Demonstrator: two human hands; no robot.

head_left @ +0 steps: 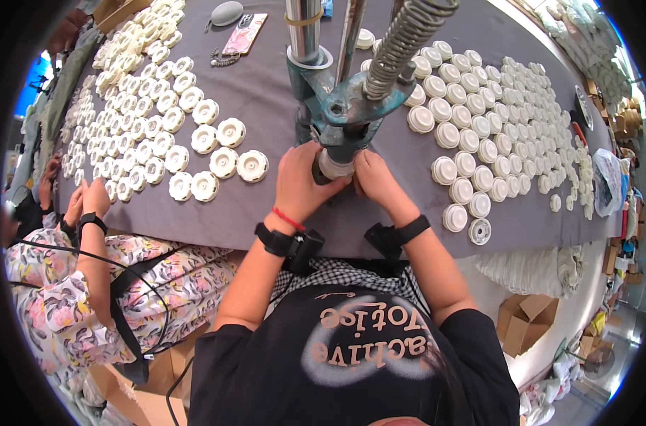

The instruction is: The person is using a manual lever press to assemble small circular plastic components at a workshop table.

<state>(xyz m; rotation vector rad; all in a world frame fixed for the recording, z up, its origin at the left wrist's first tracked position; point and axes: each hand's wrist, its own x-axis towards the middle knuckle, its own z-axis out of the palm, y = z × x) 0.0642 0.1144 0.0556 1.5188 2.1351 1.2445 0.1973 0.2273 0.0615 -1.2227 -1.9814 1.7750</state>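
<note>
One white piece [336,165] sits directly beneath the head of a single green press [341,117]. The left hand [300,183] has its grip curled around it, thumb in front; the right hand [377,182] is just beside, its grip too hidden to tell. The work looks midway: this piece seems unfinished, with many white parts spread on the grey surface [255,92] either side, ribbed discs [223,162] left, domed caps [455,218] right, both too crowded to count. Which lot is done I cannot tell. Farther out: one phone [245,34], one co-worker [96,266].
</note>
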